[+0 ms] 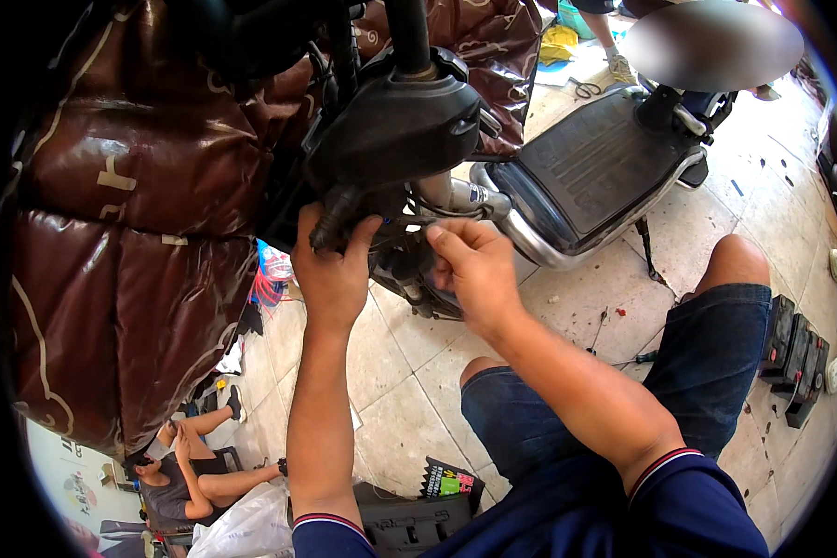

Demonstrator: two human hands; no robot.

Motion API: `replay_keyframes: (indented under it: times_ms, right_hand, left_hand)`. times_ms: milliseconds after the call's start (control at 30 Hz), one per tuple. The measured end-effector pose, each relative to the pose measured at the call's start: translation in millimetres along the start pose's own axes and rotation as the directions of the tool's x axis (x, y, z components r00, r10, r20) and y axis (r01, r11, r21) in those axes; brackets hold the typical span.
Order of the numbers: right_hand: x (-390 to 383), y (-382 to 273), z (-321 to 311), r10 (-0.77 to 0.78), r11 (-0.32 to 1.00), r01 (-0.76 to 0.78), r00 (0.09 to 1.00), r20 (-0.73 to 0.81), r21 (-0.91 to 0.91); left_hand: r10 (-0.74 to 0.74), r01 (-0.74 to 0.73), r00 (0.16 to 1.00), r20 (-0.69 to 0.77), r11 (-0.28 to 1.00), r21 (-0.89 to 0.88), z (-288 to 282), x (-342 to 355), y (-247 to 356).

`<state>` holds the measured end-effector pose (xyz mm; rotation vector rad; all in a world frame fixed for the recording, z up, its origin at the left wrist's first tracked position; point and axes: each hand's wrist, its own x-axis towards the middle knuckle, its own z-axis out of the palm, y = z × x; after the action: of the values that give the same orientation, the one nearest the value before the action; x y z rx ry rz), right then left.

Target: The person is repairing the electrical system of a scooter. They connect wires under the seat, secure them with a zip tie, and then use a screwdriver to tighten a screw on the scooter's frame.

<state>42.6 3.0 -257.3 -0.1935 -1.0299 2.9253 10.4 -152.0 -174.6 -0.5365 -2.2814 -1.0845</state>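
Observation:
An electric scooter stands before me, its black plastic column housing [391, 135] above both hands. My left hand [330, 274] reaches up under this housing, fingers and thumb closed around a dark ribbed cable sleeve [330, 226]. Beside its thumb, my right hand [474, 265] pinches a thin dark wire-like piece [411, 220] that runs toward the left thumb. Whether that piece is a wire or a slim tool is too small to tell. Dark parts and shadow hide the left fingertips. Just behind the right hand lies the silver frame tube [451, 192].
A brown quilted cover [130, 307] hangs on the left. The scooter's black footboard [586, 172] extends to the right. Black battery blocks [795, 358] sit on the tiled floor, with scissors [586, 90] farther off. Near me are a black case [409, 523] and a seated person [191, 484].

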Motion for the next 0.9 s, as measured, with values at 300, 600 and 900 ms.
replay_keyframes:
  times_ms: [300,600,900]
  right_hand:
    - [18.6,3.8,-1.4,-0.369,0.752,0.395,0.916,0.158,-0.527]
    - [16.4,-2.0,-4.4,-0.284,0.703,0.381,0.924,0.254,-0.600]
    - [8.5,-13.5,1.9,-0.150,0.656,0.327,0.940,0.308,-0.680]
  left_hand:
    - [0.235,-0.241,0.971,0.051,0.953,0.183,-9.7,3.3,4.1]
    - [0.026,-0.028,0.999,0.027,0.996,0.083,-9.8,-3.7,12.6]
    - [0.074,-0.074,0.997,0.003,0.993,0.097,-6.9,-0.4,8.5]
